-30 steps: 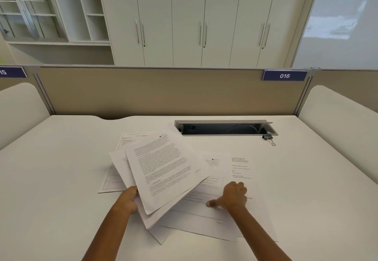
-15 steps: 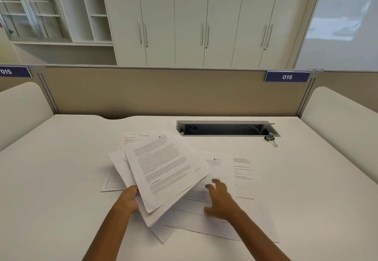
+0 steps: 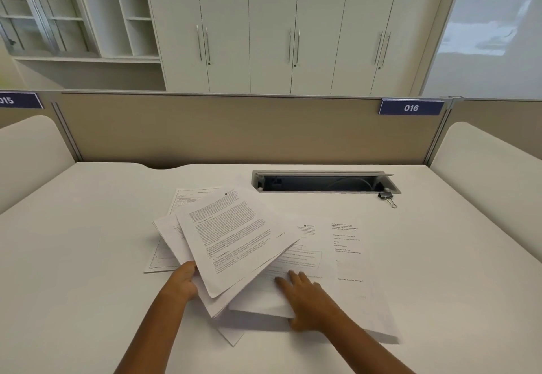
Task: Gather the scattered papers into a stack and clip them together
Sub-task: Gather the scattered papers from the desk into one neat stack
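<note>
Plainly an office — a numbered workstation. Across the lower frame, a white desk [image 3: 88, 241] with a cable slot [image 3: 322, 182] cut in near its far edge. Fenced in across the middle by a beige partition [image 3: 220, 130], tagged at right with a blue plate [image 3: 411, 107] reading 016 and at far left with a second plate [image 3: 11, 100], 015. Behind, filling the top, tall pale cupboards [image 3: 272, 27] with slim handles; at upper left, open shelves [image 3: 58, 13]. On the desk, printed papers [image 3: 231, 236] and a black binder clip [image 3: 387, 197].

papers [image 3: 231, 236]: white, black print | desk [image 3: 88, 256]: white | clip [image 3: 386, 197]: black, silver arms | partition [image 3: 205, 130]: beige | label [image 3: 411, 107]: dark blue, white "016" | cabinets [image 3: 264, 22]: white
</note>
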The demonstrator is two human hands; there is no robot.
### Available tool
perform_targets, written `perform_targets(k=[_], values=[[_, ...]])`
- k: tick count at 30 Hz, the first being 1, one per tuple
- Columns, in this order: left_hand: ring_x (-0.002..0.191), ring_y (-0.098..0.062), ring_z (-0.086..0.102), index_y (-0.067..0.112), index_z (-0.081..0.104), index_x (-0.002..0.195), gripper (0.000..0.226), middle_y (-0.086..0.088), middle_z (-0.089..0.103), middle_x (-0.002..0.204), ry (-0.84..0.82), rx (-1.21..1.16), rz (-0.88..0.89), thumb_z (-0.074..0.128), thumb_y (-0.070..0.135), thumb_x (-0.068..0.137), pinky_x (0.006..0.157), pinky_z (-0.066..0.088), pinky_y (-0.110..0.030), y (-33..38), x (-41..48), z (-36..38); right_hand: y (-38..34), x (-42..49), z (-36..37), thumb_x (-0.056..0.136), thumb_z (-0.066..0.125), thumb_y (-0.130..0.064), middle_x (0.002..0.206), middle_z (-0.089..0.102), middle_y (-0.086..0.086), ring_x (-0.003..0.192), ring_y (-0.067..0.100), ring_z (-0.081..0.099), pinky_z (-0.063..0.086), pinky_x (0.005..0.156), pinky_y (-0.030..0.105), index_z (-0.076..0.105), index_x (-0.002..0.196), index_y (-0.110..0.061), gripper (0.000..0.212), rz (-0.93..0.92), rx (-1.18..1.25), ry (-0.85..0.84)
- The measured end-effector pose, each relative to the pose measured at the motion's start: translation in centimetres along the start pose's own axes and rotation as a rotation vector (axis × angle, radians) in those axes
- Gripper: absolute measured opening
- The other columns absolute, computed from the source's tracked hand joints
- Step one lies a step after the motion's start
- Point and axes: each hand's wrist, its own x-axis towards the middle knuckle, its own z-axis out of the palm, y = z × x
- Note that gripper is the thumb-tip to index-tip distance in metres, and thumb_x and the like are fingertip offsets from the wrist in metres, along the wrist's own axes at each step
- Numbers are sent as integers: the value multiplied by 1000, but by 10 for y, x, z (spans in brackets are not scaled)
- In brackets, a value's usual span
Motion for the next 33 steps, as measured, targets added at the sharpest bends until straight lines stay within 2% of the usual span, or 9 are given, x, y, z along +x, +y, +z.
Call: perform_targets(k=[6,10,14,16,18,22,28,30,33], values=[[66,-26,48,3,54,75,22,-13,64,46,5,-24,51,45,5,95,94,43,-41,8,-2,-8,22,-6,-27,86,39,-4,123,58,9,109,29,56,43,86,32,39,134,-23,52,88,192,258],[92,-34,57,3,57,82,18,-13,61,120,-1,-97,31,45,7,95,98,38,-39,17,-5,-16,51,-12,-56,91,48,-11,119,67,6,112,24,59,43,90,28,59,121,-21,33,169,452,371],[118,-35,52,2,50,129,34,-13,47,140,-9,-133,38,43,8,96,103,36,-39,17,-7,-21,74,-22,-82,91,48,-2,122,65,12,114,28,57,41,90,28,62,118,-8,31,287,585,579],[121,-36,50,-1,51,127,34,-15,48,139,-4,-92,40,45,8,95,104,35,-41,16,-6,-23,81,-28,-91,92,47,-2,118,64,16,100,28,57,38,80,26,61,116,-1,28,344,687,688],[90,-36,56,-3,58,111,23,-17,55,121,11,-18,56,46,7,95,99,38,-42,12,-4,-24,87,-32,-97,92,48,-6,116,64,20,89,24,52,35,77,27,59,116,2,28,393,847,779],[65,-29,46,-1,56,82,13,-13,54,79,34,125,75,49,3,92,63,43,-39,2,0,-17,87,-34,-99,93,49,-10,110,64,23,86,24,51,38,69,25,58,115,6,28,399,1015,978],[66,-27,50,0,52,72,21,-11,53,75,-39,371,42,44,-1,92,59,42,-34,-15,11,6,46,-29,-75,80,50,11,105,65,-3,97,-1,57,38,79,3,67,112,-7,40,65,649,1042],[65,-25,50,0,53,66,26,-11,53,73,-82,422,57,45,-2,91,61,43,-34,-20,12,14,33,-24,-59,71,41,7,109,69,-3,101,2,57,41,86,9,67,112,-13,52,-92,484,956],[55,-22,61,3,64,60,33,-14,60,72,-191,424,92,49,-3,89,65,46,-32,-28,14,21,15,-14,-30,65,37,-5,103,73,-2,87,11,68,53,71,19,65,111,-23,56,-206,319,812]])
